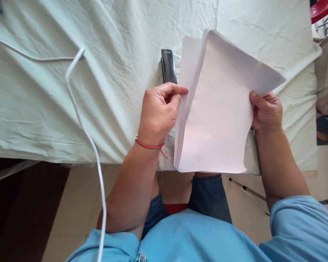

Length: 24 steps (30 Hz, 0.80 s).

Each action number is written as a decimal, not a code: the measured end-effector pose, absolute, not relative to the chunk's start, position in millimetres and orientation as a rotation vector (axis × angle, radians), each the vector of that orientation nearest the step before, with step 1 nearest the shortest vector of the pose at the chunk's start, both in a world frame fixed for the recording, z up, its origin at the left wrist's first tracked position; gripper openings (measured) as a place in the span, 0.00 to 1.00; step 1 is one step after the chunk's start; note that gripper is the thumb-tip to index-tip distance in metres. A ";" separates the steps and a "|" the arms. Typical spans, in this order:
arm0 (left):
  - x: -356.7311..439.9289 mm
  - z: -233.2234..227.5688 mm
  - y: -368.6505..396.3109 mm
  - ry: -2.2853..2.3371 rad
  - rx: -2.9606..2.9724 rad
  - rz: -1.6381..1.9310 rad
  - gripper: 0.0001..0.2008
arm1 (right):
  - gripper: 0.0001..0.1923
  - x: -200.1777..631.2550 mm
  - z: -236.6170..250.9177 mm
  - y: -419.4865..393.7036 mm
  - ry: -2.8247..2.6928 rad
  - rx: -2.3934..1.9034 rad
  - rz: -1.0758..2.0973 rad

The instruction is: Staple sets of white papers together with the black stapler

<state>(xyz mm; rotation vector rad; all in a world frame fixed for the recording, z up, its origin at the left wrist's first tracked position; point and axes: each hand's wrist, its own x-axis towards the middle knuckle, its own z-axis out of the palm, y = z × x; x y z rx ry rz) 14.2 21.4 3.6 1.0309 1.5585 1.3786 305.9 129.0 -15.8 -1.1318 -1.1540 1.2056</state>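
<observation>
A stack of white paper sheets (218, 109) is held up over the near edge of the table, its left edges fanned slightly apart. My right hand (268, 111) grips the stack's right side, thumb on top and fingers underneath. At the left edge my left hand (162, 109) pinches the sheets between thumb and forefinger. A black stapler (168, 66) lies on the cloth just beyond my left hand, its near end hidden behind that hand. The upper right corner of the top sheet bends and is in shadow.
A wrinkled pale green cloth (120, 54) covers the table. The white cable (83, 123) runs across it at left and hangs over the near edge towards me. A red chair part (324, 10) shows at the far right. A thin black-and-white rod (248, 191) is near the floor.
</observation>
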 end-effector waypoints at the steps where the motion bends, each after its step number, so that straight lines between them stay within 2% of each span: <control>1: 14.4 5.0 21.3 1.550 1.007 1.373 0.07 | 0.18 305.4 -15.9 128.8 -1.162 -1.131 1.204; 3: 14.8 7.6 20.8 1.528 0.977 1.350 0.06 | 0.18 304.6 -15.9 128.5 -1.170 -1.126 1.205; 7: 14.9 10.1 20.0 1.482 1.015 1.316 0.10 | 0.19 304.0 -16.0 128.0 -1.155 -1.125 1.201; 14: 14.0 6.5 21.2 1.554 1.019 1.356 0.05 | 0.21 304.4 -16.8 127.6 -1.171 -1.082 1.230; 19: 13.5 0.8 23.4 1.588 1.023 1.422 0.11 | 0.25 304.5 -18.3 131.6 -1.214 -1.064 1.251; 24: 14.4 -8.8 26.8 1.531 1.059 1.517 0.14 | 0.23 304.8 -20.8 135.3 -1.167 -1.043 1.222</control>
